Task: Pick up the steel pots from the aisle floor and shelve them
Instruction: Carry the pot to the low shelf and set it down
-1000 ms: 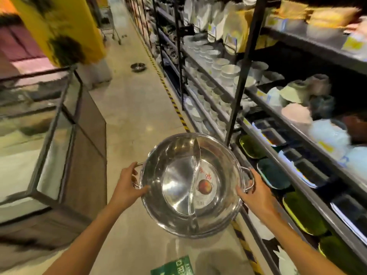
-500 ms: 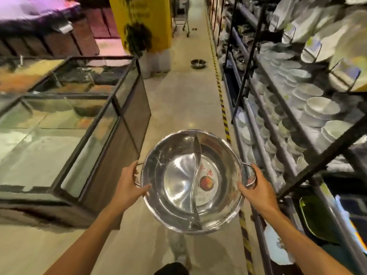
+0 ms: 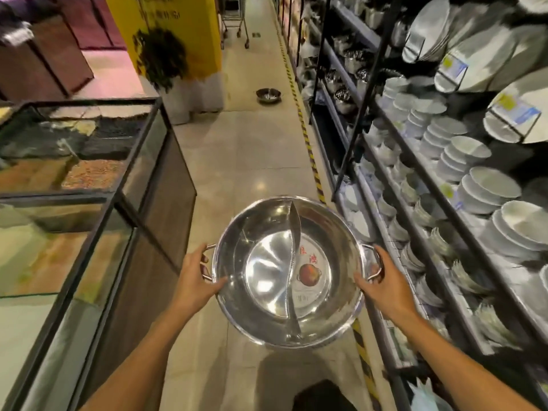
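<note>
One camera only, worn on my head, wide-angle, tilted forward and down along the aisle floor [image 3: 252, 149]. It sits close above my own arms: the left hand [image 3: 194, 280] and right hand [image 3: 382, 287] come up from the bottom edge, with the pot [image 3: 289, 271] just below the middle of the view. The shelves [image 3: 415, 161] run up the right side, bent by the lens, and a glass case [image 3: 98, 185] fills the left. Far up the aisle, small, a second pot [image 3: 268, 95] lies on the floor. No other view shares the scene.
</note>
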Demonstrator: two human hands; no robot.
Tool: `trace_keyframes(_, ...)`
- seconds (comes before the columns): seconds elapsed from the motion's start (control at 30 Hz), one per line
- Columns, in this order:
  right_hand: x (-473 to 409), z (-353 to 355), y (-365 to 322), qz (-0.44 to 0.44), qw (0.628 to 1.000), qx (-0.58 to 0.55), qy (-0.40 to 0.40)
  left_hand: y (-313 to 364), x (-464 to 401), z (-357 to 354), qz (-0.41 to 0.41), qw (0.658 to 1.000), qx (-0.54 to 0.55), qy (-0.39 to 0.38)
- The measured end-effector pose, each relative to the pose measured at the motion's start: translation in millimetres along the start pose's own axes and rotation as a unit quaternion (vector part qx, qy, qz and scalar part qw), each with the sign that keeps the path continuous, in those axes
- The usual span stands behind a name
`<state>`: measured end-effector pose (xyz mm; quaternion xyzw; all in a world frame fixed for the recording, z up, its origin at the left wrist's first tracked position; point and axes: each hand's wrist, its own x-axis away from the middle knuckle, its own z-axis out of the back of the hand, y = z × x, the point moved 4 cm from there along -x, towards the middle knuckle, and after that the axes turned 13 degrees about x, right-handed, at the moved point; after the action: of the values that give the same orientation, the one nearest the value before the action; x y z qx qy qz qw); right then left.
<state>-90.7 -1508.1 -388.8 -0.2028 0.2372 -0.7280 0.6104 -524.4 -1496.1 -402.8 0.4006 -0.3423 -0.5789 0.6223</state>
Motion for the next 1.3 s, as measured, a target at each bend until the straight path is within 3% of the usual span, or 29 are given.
trace_keyframes(0.2, -148.0, -28.4, -11.5, -0.009, 1.0, -0.006, 0.021, -6.5, -153.4, -23.2, -0.003, 1.0, -0.006, -0.018)
trace_keyframes(0.47, -378.9, -69.3, -59.6, 0.017, 0.999, -0.007, -0.033, 0.1, -358.9, -19.3, 0.003, 1.0, -0.011, 0.028)
trace_keyframes(0.63, -502.0, -99.0, -107.0, 0.038, 0.999, -0.002, -0.035, -15.8, -464.1, 2.3, 0.024, 0.997, -0.019, 0.066)
trace_keyframes(0.83, -636.6, -158.1, -147.9, 0.042, 0.998, -0.013, -0.034, -64.3, -612.6, 18.5, 0.026, 0.998, -0.024, 0.056)
trace_keyframes(1.1, -765.5, -203.4, -204.2, -0.032, 0.999, -0.008, 0.012, -80.8, -844.9, 36.9, -0.01, 0.999, -0.013, -0.043)
trace_keyframes(1.3, -848.3, -216.6, -204.9, -0.107, 0.993, -0.011, 0.047, -75.6, -996.3, 4.4, -0.026, 0.991, -0.034, -0.125)
